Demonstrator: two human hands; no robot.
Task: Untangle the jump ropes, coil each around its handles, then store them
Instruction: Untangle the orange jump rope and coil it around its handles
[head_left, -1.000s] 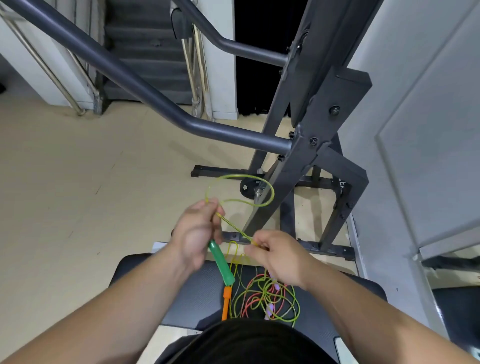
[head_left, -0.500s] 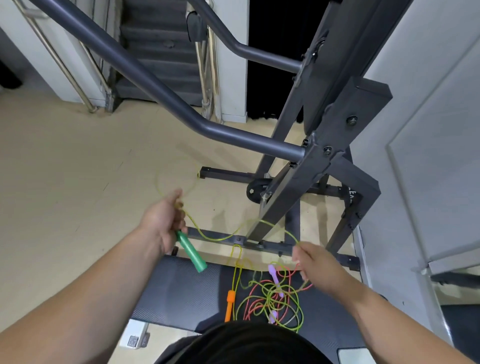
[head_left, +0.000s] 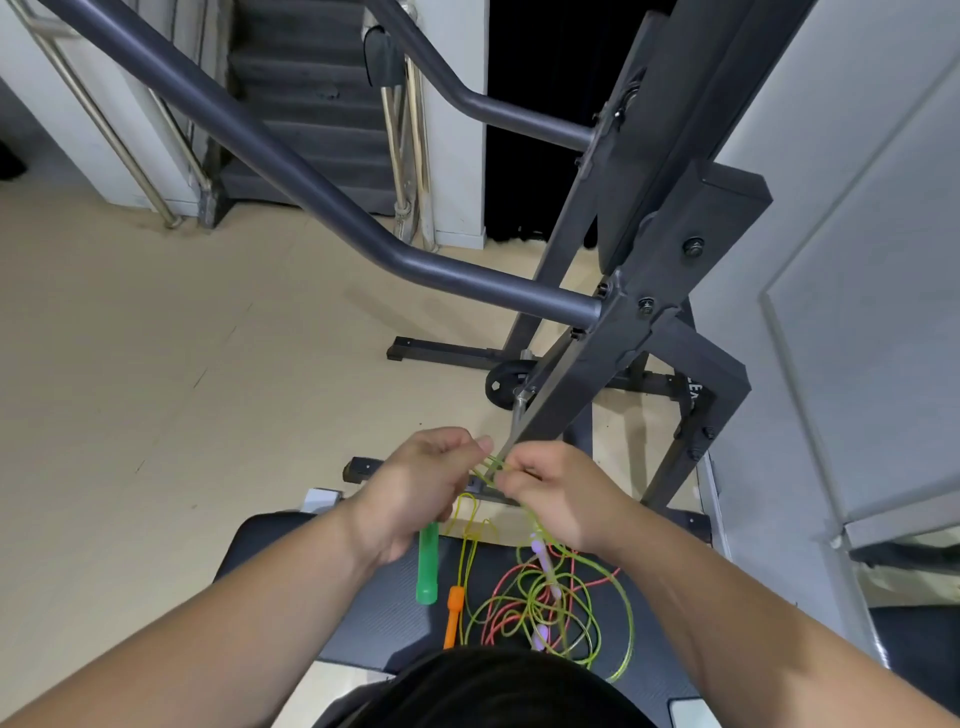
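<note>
2 bare forearms (head_left: 234, 618), bare left hand (head_left: 415, 488), bare right hand (head_left: 558, 496), black garment (head_left: 498, 691) below them

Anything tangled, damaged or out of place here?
Only the expected mess: yellow-green cord and pink cord lie tangled together on the black bench pad, purple handles buried in the loops. The left hand grips the green handle; the right hand pinches the yellow-green cord. No damage visible.

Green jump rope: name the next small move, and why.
Likely have the left hand clamp the yellow-green cord against the green handle it grips: the right hand pinches that cord beside it, and more cord lies in the tangle on the pad.
</note>
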